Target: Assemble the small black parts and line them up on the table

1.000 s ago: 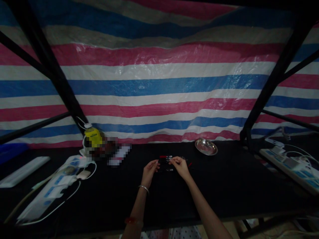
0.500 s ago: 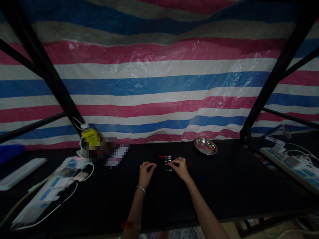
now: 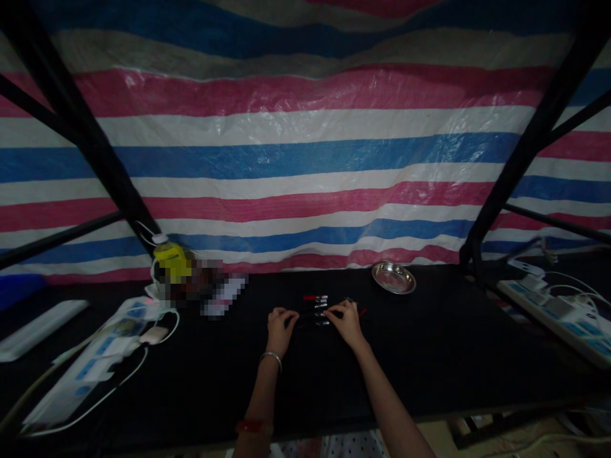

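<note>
Several slim pens lie side by side on the black table (image 3: 324, 375), in front of me. The farthest is a red pen (image 3: 312, 298) with a silvery end; nearer lie black pens with shiny bands. My left hand (image 3: 279, 332) pinches thumb and fingertips at the left end of a black pen (image 3: 314, 315). At its right end, my right hand (image 3: 347, 324) also has thumb and fingertips pinched together. Another black pen (image 3: 321, 324) lies just nearer to me. A small red tip (image 3: 363, 312) shows to the right of my right hand, its other part hidden.
A round metal dish (image 3: 394, 278) stands at the back right. Power strips with plugs and cords lie at left (image 3: 90, 359) and right (image 3: 556, 312). At the back left is a yellow-labelled bottle (image 3: 173, 261). A striped sheet (image 3: 305, 159) hangs behind.
Both hands stay at nearly the same place with fingers pinched. The whole view has shifted very slightly. The pens lie almost as before.
</note>
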Demonstrator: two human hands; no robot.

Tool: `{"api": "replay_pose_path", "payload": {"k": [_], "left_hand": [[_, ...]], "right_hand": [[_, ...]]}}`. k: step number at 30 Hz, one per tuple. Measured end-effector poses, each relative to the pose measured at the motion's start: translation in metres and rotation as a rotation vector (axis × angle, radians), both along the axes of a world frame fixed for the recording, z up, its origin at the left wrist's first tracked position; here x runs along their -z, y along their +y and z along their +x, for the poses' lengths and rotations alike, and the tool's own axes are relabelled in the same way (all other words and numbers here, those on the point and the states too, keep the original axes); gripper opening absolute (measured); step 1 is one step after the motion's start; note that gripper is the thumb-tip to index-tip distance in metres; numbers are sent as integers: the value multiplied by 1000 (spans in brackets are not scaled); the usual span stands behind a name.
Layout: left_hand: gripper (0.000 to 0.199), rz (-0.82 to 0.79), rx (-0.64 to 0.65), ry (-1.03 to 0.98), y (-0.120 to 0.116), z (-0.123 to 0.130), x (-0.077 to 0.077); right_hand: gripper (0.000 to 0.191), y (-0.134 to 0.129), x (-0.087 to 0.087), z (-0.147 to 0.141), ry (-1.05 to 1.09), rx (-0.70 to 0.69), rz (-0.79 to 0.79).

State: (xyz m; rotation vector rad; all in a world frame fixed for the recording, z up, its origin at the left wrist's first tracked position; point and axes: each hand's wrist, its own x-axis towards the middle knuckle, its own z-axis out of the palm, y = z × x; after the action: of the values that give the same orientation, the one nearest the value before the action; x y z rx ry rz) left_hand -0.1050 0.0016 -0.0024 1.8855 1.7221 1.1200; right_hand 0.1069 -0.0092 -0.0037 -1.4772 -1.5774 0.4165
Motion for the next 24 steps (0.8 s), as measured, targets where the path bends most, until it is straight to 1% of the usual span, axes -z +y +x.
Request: {"api": "replay_pose_path", "payload": {"k": [9,14,19,22,24], "left_hand": [[18,25,29,23,-2,1,-2],[18,19,46,6,-2,1,-1],[18,14,44,-29,-2,1,0],[22,33,37,-81,-3,2,-1],[26,47,25,-137,-3,2,-1]], "right_hand": [[22,-3,-2,0,-11,12,13],[19,-5,-2,1,-3,3,17],[23,-5,-2,0,-6,10,28],[28,-8,-6,0,9,27,72],[30,-12,-9,2,6,77,130]]}}
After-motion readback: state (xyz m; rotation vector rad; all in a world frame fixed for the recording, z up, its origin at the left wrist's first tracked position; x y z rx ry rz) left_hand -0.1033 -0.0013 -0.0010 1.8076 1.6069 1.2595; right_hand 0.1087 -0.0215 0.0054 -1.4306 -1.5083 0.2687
